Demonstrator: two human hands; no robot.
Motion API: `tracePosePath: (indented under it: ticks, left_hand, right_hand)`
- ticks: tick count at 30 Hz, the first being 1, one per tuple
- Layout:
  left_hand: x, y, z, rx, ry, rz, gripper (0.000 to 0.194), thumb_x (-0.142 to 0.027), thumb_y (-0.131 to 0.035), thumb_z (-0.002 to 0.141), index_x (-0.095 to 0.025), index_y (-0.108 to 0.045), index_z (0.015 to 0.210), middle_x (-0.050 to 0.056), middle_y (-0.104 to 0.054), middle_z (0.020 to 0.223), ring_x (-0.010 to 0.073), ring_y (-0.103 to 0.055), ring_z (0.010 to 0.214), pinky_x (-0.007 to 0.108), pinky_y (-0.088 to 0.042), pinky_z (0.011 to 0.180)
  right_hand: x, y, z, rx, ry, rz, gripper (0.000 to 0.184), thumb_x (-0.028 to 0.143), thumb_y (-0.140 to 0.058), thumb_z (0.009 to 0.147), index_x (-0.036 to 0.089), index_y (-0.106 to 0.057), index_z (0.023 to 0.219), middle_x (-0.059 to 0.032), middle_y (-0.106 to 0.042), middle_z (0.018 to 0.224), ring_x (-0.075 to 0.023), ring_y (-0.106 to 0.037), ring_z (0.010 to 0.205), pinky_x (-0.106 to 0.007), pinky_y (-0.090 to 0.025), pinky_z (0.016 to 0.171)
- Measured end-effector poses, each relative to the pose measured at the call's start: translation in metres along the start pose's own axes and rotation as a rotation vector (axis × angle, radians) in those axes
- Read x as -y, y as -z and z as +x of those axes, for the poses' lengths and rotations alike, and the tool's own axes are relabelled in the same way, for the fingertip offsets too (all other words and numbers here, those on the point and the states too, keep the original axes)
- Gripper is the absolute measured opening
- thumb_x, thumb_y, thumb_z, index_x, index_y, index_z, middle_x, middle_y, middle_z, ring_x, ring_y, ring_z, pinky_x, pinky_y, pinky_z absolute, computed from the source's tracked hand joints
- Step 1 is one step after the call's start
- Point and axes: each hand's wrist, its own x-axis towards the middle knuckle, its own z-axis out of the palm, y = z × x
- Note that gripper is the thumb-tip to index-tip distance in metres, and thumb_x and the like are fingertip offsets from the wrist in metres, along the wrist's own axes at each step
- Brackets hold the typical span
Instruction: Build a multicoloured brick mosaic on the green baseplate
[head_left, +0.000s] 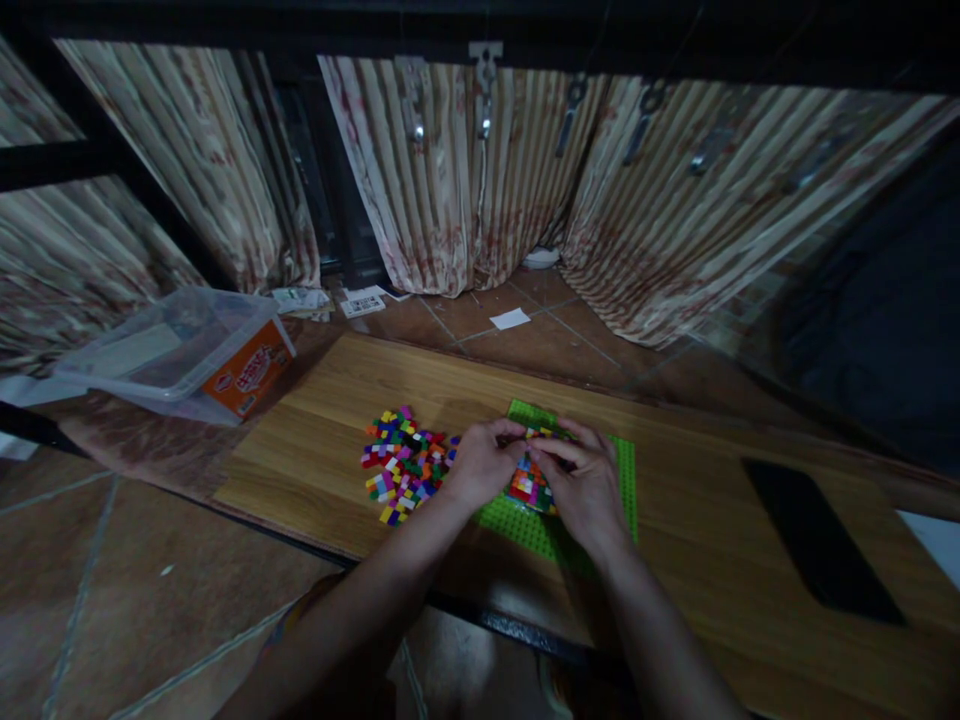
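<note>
A green studded baseplate (517, 527) lies on the wooden board, with a patch of small multicoloured building bricks (531, 487) on its middle. My left hand (484, 462) is over the plate's left side, thumb and fingers pinched together. From the other side my right hand (589, 485) reaches in, its thumb and forefinger closed close to the left fingertips. Whatever the fingertips hold is too small and too hidden to make out. The hands cover part of the brick patch. Left of my left hand lies a heap of loose coloured bricks (405, 465).
A clear plastic bin (176, 350) with an orange label stands at the far left. A flat black object (821, 540) lies on the board (690, 520) at the right. Papers (510, 319) are scattered on the tiles behind, before striped curtains (442, 190).
</note>
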Motion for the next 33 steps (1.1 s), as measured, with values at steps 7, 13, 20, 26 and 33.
tracePosePath:
  ticks: [7,13,20,26,33]
  left_hand:
    - [-0.001,-0.002,-0.001,-0.005,0.017,0.075,0.019,-0.014,-0.058,0.078,-0.015,-0.070,0.092,0.004,-0.073,0.088,0.0147,-0.067,0.080,0.024,-0.052,0.076]
    - [0.005,-0.005,0.000,-0.010,0.023,0.097,0.022,-0.017,-0.059,0.079,-0.016,-0.071,0.097,0.004,-0.074,0.091,0.0159,-0.067,0.084,0.025,-0.052,0.079]
    - [0.001,-0.006,-0.002,-0.028,0.046,0.140,0.020,-0.018,-0.058,0.080,-0.017,-0.071,0.095,0.004,-0.074,0.089,0.0159,-0.067,0.082,0.025,-0.052,0.077]
    - [-0.004,-0.008,-0.005,-0.066,0.063,0.205,0.021,-0.020,-0.057,0.080,-0.019,-0.071,0.095,0.004,-0.074,0.093,0.0163,-0.067,0.087,0.026,-0.051,0.082]
    - [-0.011,-0.011,-0.005,-0.107,0.093,0.263,0.021,-0.021,-0.055,0.081,-0.017,-0.072,0.093,0.006,-0.074,0.091,0.0182,-0.067,0.085,0.029,-0.051,0.081]
  right_hand:
    - [0.001,0.001,-0.001,0.007,-0.095,0.076,0.020,0.036,-0.061,0.078,0.028,-0.075,0.089,-0.0074,-0.063,0.114,-0.0265,-0.052,0.112,-0.047,-0.039,0.096]
    - [-0.001,0.002,0.003,0.024,-0.129,0.081,0.026,0.037,-0.059,0.079,0.024,-0.073,0.096,-0.0087,-0.066,0.107,-0.0266,-0.055,0.105,-0.046,-0.041,0.094]
    - [-0.001,-0.001,0.005,0.043,-0.111,0.028,0.026,0.037,-0.058,0.077,0.024,-0.071,0.096,-0.0079,-0.069,0.101,-0.0260,-0.058,0.097,-0.046,-0.042,0.091]
    - [-0.001,-0.003,0.004,0.034,-0.122,-0.006,0.028,0.037,-0.058,0.078,0.023,-0.071,0.097,-0.0086,-0.069,0.100,-0.0259,-0.058,0.094,-0.044,-0.044,0.087]
    - [0.005,-0.005,0.002,0.011,-0.103,-0.081,0.028,0.036,-0.052,0.080,0.022,-0.070,0.098,-0.0087,-0.069,0.098,-0.0259,-0.055,0.092,-0.044,-0.042,0.087]
